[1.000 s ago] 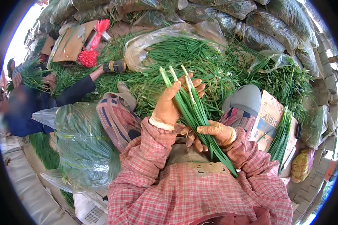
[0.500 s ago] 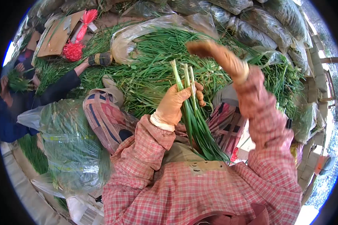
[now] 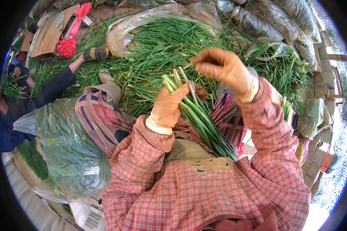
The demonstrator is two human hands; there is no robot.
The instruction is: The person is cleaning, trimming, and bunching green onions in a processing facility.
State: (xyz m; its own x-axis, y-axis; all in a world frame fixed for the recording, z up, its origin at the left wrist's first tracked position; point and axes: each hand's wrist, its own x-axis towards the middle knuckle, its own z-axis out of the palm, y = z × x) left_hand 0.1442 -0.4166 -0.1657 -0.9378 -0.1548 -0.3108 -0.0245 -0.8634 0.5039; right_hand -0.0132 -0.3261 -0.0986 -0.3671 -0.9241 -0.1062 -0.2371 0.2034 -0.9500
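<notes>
My left hand (image 3: 166, 106), in an orange-tan glove, is closed around a small bunch of scallions (image 3: 200, 122). Their pale root ends point up and away from me, and the long green leaves trail down toward my lap. Just above and right of the white ends hovers my right hand (image 3: 226, 71), also gloved. Its thumb and fingers are curved with a gap between them, and I see nothing held there. Beneath both hands lies a loose heap of scallions (image 3: 150, 77) spread on the ground between my legs.
An open plastic sheet (image 3: 119, 36) lies behind the heap. Stuffed plastic bags (image 3: 258, 27) line the back right. A filled clear bag (image 3: 71, 142) stands left. A cardboard piece (image 3: 50, 36) and red ties (image 3: 67, 47) lie upper left. A co-worker's sleeve (image 3: 56, 88) reaches in at left.
My right hand has come down and closer to the scallions, its fingers now curved. The bunch in my left hand has tilted, its white ends shifting left and slightly lower.
</notes>
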